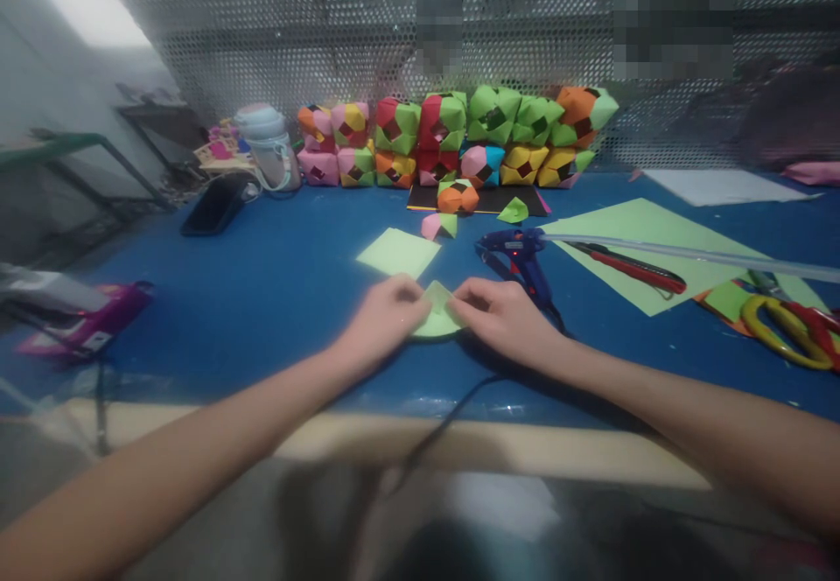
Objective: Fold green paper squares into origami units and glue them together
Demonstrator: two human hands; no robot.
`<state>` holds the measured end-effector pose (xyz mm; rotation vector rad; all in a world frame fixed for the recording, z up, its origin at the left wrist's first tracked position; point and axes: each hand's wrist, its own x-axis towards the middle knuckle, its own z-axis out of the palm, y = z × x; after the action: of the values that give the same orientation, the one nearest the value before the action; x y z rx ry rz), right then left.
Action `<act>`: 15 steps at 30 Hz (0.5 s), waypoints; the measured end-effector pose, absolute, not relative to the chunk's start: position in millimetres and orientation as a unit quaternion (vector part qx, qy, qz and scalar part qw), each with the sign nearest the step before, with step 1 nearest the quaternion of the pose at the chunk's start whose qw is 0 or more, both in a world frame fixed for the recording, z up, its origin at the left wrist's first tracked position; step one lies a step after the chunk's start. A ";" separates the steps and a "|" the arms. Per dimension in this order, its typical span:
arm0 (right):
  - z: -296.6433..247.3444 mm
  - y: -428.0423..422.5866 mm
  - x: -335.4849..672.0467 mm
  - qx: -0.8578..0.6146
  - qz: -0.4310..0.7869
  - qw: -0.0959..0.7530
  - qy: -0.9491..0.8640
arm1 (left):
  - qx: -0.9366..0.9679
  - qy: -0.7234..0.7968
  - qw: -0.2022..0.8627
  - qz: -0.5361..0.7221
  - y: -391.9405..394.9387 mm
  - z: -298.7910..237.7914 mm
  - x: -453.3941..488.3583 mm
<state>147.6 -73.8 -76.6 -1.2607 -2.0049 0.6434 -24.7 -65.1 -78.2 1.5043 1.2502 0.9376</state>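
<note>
Between my two hands, just above the blue tabletop, is a light green paper square point(438, 323), partly folded with one corner pointing away from me. My left hand point(392, 314) pinches its left side between thumb and fingers. On the right side, my right hand point(497, 311) pinches it in the same way. Just beyond my left hand lies a flat light green square of paper point(399, 253). A blue glue gun point(521, 257) with a small red light rests behind my right hand, a long clear glue stick point(689, 253) reaching rightward from it.
Folded paper cubes point(443, 126) stand stacked along the mesh at the back. Right lie a large green sheet point(636, 222), a red cutter point(643, 270) and yellow-handled scissors point(774, 336). Left are a phone point(215, 205), a bottle point(268, 148) and a purple object point(98, 327). A black cable point(452, 415) crosses the front edge.
</note>
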 end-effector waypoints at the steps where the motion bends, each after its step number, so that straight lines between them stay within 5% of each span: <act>1: -76.5 -73.8 147.8 -0.482 0.248 0.337 -0.770 | 0.615 0.504 0.474 0.378 -65.3 -77.9 -24.4; 15: -70.1 -73.9 148.5 -0.496 0.301 0.327 -0.746 | 0.579 0.524 0.484 0.395 -60.4 -89.4 -29.1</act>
<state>148.5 -73.9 -70.1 -1.2983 -1.9547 0.7883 -29.1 -60.4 -89.4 1.4089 1.2764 0.9621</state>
